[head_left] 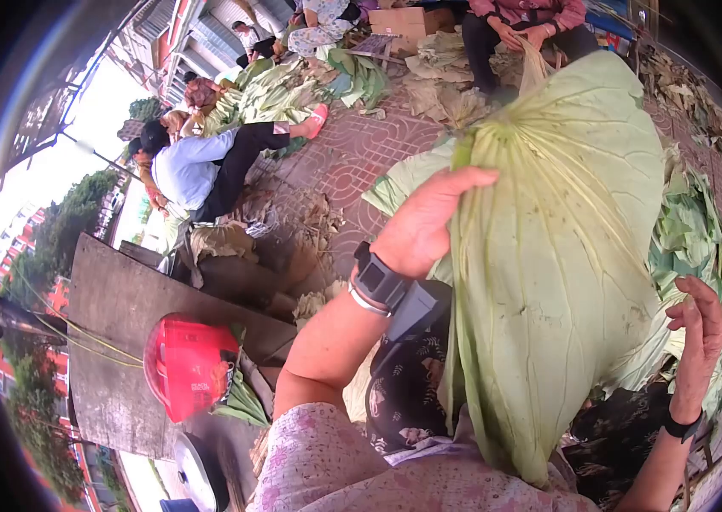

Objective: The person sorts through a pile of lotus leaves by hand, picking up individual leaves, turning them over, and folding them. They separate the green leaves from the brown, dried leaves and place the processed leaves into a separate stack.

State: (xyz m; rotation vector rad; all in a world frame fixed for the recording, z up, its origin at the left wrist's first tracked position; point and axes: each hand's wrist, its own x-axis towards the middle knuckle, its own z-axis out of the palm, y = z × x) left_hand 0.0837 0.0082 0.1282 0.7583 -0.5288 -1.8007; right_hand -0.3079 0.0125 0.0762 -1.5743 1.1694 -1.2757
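Observation:
A large pale green lotus leaf (pixel 557 247), folded and showing its ribbed underside, hangs in front of my lap. My left hand (pixel 429 213) grips it near the top, by the point where the veins meet; the thumb lies on the near face and the other fingers are hidden behind. To the right of the leaf, my right hand (pixel 699 333) is raised with its fingers loosely bent and apart, holding nothing. Just beyond that hand lies a pile of green lotus leaves (pixel 689 226).
Opposite me sits a person in a pink top (pixel 540 17). Another person in a light blue shirt (pixel 195 166) sits at left, near more stacked leaves (pixel 280 90). A red bag (pixel 190 367) rests by a wooden board (pixel 113 324). Dry leaf scraps litter the paving (pixel 352 162).

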